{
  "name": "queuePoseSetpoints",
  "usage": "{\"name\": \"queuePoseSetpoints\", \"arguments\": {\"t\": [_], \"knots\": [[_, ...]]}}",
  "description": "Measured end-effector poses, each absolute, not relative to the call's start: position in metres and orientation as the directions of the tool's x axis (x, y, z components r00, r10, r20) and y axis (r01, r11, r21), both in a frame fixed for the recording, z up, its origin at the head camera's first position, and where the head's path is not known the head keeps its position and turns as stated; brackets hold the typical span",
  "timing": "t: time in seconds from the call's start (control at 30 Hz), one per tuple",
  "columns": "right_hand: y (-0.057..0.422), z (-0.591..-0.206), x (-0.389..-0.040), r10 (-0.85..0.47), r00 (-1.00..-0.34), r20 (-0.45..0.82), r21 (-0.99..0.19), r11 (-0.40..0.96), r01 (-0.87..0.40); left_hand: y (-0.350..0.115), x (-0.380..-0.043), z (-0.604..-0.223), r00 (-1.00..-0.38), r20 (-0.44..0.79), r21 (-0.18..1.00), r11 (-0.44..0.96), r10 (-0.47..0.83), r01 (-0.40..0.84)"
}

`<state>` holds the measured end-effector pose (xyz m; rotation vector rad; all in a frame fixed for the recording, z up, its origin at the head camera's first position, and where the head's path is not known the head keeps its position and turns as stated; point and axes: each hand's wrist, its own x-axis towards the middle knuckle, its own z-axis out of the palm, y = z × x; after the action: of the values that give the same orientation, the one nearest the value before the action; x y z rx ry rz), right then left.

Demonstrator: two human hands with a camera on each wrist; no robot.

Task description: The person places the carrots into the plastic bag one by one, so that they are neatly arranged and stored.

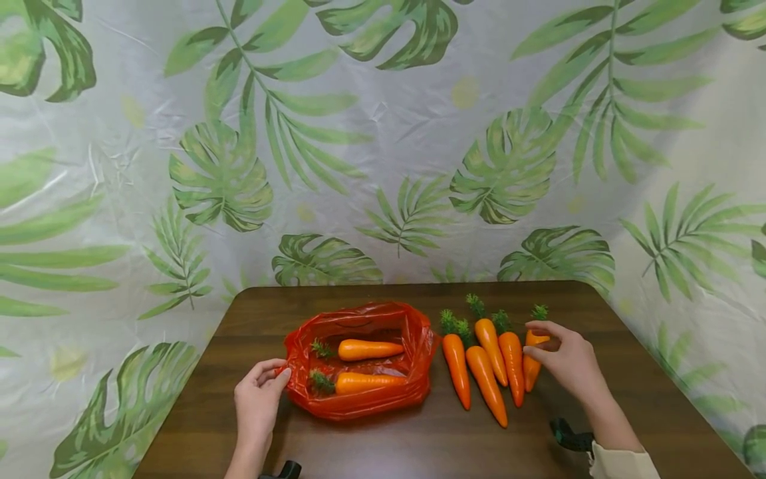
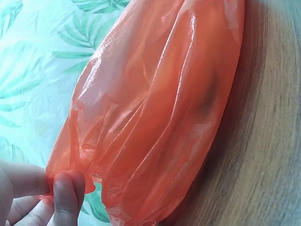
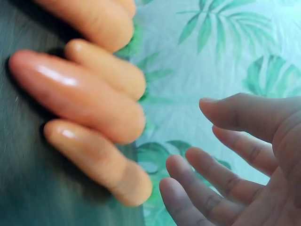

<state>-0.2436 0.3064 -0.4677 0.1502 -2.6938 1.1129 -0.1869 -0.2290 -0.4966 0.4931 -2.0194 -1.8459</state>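
Note:
My left hand [image 1: 258, 398] pinches the left rim of a red plastic bag [image 1: 359, 409] between thumb and fingers; the left wrist view shows the gathered film in that pinch. Inside the bag's wide mouth lie two orange carrots with green tops, a rear carrot [image 1: 370, 350] and a front carrot [image 1: 368, 382]. Over the rightmost carrot [image 1: 531, 372] hovers my right hand [image 1: 568, 359], thumb and fingers spread apart. In the right wrist view, a gap separates the fingers [image 3: 225, 183] from the nearest carrot [image 3: 101, 162], so nothing is held.
Several more carrots [image 1: 487, 382] lie side by side between the bag and my right hand, tips toward me. All rest on a dark wooden table [image 1: 371, 452]. Behind it hangs a leaf-patterned sheet [image 1: 395, 146]. A black wrist mount [image 1: 571, 436] sits on my right wrist.

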Motion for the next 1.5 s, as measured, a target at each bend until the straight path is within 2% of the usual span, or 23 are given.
{"name": "queuePoseSetpoints", "arguments": {"t": [0.53, 0.9, 1.23, 1.5], "knots": [[0.332, -0.498, -0.273, 0.056, -0.954, 0.293, -0.571, 0.811, -0.128, -0.231, -0.188, -0.499, -0.872, 0.02, 0.996, 0.089, -0.489, -0.027], [0.335, -0.51, -0.287, 0.089, -0.974, 0.207, -0.573, 0.818, -0.048, -0.23, -0.189, -0.499, -0.868, 0.007, 0.996, 0.083, -0.496, -0.04], [0.333, -0.51, -0.288, 0.094, -0.995, 0.019, -0.775, 0.63, 0.045, -0.231, -0.188, -0.498, -0.869, 0.038, 0.996, 0.088, -0.493, -0.006], [0.333, -0.511, -0.288, 0.105, -0.994, -0.033, -0.807, 0.584, 0.088, -0.23, -0.188, -0.497, -0.871, 0.02, 0.997, 0.076, -0.491, -0.02]]}}
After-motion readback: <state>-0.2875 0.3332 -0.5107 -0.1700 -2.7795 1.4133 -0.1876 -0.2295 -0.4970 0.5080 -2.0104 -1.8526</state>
